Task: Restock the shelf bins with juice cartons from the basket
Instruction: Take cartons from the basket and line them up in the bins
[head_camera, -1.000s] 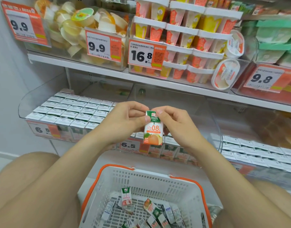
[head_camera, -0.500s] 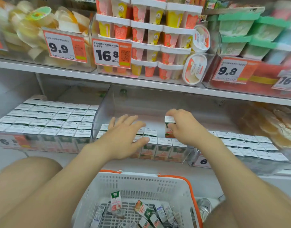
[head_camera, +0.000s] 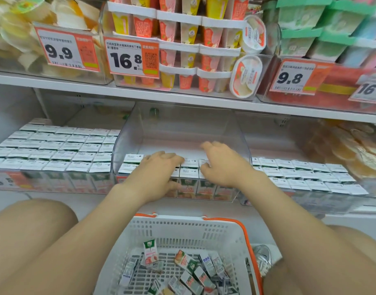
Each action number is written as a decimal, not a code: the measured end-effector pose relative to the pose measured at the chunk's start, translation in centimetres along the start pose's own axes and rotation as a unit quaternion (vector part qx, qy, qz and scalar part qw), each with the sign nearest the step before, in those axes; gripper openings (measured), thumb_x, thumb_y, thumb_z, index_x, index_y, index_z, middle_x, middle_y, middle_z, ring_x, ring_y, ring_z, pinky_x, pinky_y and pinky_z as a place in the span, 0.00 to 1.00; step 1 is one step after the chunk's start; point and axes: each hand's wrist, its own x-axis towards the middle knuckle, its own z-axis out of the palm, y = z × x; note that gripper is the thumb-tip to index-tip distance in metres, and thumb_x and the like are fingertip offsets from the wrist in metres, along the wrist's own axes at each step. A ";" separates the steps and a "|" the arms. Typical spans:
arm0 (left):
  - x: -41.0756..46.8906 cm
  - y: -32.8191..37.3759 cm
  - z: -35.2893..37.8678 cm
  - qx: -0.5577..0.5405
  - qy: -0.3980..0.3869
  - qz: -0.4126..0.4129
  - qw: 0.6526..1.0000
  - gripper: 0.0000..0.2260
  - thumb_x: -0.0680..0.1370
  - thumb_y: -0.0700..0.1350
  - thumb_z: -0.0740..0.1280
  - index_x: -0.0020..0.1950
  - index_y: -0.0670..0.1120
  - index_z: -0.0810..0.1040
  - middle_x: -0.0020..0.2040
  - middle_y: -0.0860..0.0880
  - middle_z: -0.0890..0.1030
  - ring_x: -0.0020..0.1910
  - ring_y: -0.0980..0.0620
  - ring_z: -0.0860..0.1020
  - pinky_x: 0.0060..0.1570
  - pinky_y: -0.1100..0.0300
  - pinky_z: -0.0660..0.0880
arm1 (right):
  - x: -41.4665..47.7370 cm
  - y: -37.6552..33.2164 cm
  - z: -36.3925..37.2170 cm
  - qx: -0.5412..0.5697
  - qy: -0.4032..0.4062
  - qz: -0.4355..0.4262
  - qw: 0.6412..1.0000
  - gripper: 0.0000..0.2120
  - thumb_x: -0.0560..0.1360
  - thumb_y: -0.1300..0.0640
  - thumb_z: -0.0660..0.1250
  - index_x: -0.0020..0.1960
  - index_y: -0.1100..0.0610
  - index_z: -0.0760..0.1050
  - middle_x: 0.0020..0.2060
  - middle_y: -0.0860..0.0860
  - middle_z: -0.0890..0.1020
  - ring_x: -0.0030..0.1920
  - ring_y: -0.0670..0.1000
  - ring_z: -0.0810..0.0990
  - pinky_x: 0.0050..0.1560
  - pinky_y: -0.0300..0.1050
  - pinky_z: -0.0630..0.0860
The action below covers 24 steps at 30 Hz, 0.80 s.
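Both hands are inside the clear middle bin on the lower shelf. The left hand lies flat, fingers spread wide, on the tops of the juice cartons standing at the bin's front. The right hand, just beside it, rests loosely open on the same row, holding nothing. Below the bin, the white basket (orange-handled) holds more loose cartons lying jumbled.

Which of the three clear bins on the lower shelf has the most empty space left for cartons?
The middle bin, where both hands rest. Only its front rows hold juice cartons; behind them its floor is bare. The left bin is packed nearly to the back.
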 end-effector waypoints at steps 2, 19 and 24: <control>-1.2 1.0 -0.4 0.024 0.043 -0.007 0.999 0.32 0.76 0.59 0.75 0.75 0.51 0.69 0.71 0.48 0.72 0.70 0.43 0.70 0.68 0.46 0.70 | -2.0 -1.3 -0.3 0.034 0.118 -0.051 0.991 0.17 0.75 0.57 0.62 0.63 0.55 0.74 0.56 0.53 0.79 0.57 0.57 0.76 0.57 0.55 0.77; -7.4 7.6 19.1 0.017 -0.398 0.018 0.917 0.06 0.81 0.43 0.67 0.53 0.51 0.71 0.55 0.43 0.78 0.44 0.45 0.74 0.43 0.51 0.74 | -12.6 1.0 15.6 -0.137 -0.416 -0.067 0.896 0.08 0.79 0.64 0.66 0.42 0.58 0.69 0.36 0.53 0.71 0.31 0.52 0.66 0.30 0.45 0.63; -9.0 7.7 27.3 -0.047 -0.478 -0.016 0.877 0.12 0.82 0.45 0.67 0.64 0.45 0.79 0.65 0.46 0.79 0.58 0.43 0.81 0.56 0.50 0.79 | -13.9 3.7 20.6 -0.098 -0.504 -0.074 0.855 0.18 0.80 0.59 0.66 0.70 0.58 0.76 0.62 0.57 0.80 0.57 0.59 0.82 0.43 0.49 0.79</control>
